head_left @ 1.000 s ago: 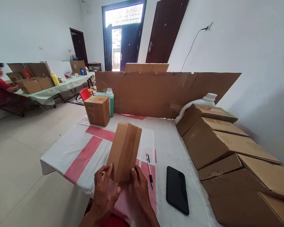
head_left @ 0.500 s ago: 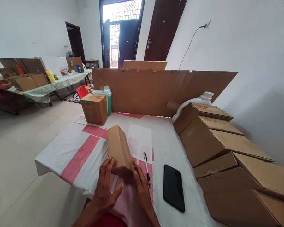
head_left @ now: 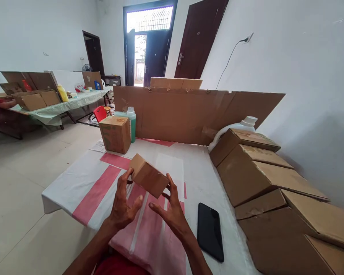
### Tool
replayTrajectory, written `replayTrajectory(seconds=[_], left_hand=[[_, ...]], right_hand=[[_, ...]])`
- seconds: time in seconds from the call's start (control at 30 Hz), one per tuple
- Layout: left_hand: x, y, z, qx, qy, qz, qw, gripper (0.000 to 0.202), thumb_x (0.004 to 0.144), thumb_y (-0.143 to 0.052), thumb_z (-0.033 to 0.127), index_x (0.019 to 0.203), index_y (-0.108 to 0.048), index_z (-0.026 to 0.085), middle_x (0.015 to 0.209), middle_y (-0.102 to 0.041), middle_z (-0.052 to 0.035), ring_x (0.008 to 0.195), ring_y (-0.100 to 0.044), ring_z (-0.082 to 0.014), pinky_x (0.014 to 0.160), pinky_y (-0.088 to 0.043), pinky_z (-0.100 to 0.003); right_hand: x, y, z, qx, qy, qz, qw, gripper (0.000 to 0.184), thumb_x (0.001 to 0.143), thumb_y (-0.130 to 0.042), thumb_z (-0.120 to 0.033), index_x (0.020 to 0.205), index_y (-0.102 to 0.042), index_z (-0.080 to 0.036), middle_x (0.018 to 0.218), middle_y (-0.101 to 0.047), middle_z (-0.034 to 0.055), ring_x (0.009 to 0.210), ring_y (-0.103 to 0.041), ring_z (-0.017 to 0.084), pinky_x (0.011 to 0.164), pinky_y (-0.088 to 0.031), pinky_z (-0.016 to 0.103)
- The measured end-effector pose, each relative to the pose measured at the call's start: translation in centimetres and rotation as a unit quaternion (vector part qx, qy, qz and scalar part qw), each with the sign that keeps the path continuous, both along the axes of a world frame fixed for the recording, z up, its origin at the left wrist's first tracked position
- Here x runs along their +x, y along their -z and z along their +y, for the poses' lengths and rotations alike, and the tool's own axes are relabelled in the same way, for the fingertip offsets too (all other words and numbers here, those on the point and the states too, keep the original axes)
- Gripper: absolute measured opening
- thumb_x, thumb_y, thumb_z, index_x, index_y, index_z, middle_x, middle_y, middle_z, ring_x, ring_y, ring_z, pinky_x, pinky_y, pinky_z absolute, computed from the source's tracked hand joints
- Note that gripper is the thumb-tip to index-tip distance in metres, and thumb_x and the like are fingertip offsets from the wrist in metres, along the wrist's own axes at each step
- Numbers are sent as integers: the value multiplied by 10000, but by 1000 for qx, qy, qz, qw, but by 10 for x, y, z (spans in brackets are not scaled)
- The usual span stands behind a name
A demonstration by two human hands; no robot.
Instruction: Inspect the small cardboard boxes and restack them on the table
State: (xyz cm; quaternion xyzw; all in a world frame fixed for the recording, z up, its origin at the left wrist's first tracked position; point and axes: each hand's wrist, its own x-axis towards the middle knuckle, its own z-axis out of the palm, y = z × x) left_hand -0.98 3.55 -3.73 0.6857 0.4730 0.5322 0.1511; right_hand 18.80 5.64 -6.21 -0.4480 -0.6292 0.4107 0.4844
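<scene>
A small brown cardboard box [head_left: 150,178] is tilted above the cloth-covered table, between my two hands. The fingers of my left hand [head_left: 123,208] press on its left end, with the thumb apart from it. At the right end, the fingertips of my right hand [head_left: 174,214] touch the box, and that thumb also points free below it. A white sheet of paper [head_left: 176,166] lies partly hidden behind the box. To the right of my right hand, a black phone [head_left: 210,231] lies on the table.
Several cardboard boxes [head_left: 263,179] line the right side. A cardboard panel [head_left: 172,114] stands along the back. At the back left are a box [head_left: 116,137] and a green bottle [head_left: 132,128]. A person's arm [head_left: 4,102] shows at another table [head_left: 74,102].
The box has turned from lengthwise to crosswise, its right end swinging towards the right hand. Both hands have moved forward and spread at the thumbs. The pen is now out of sight.
</scene>
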Motion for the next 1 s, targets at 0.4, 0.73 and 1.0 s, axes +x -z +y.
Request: replayTrajectory(seconds=[0.4,0.73,1.0], left_hand=[[-43,27,130,-103,-33,-62,992,659,801,-675,307,1418,-465,206,1399,-570,-152,1294,-547,-324,1028,-461,-529],[-36,43,118,-154,-32,-105,982,601,872,-646,408,1419,-502,205,1343,-586,-134,1171,-593,-276,984,-473,-446],[-24,22,62,-255,113,-107,954,477,1001,-440,424,1392,-589,195,1274,-693,-99,995,-654,-232,860,-534,-373]], right_hand=[[-41,-4,126,43,32,20,998,717,776,-751,-500,1399,-505,-245,1422,-576,133,1192,-575,293,942,-512,459],[-37,-12,111,25,81,-12,996,599,725,-776,-653,1108,-639,-213,1110,-645,82,926,-565,229,783,-489,351],[-28,-36,38,-83,9,27,996,450,909,-579,-668,1049,-579,-240,1083,-694,66,954,-659,255,794,-541,367]])
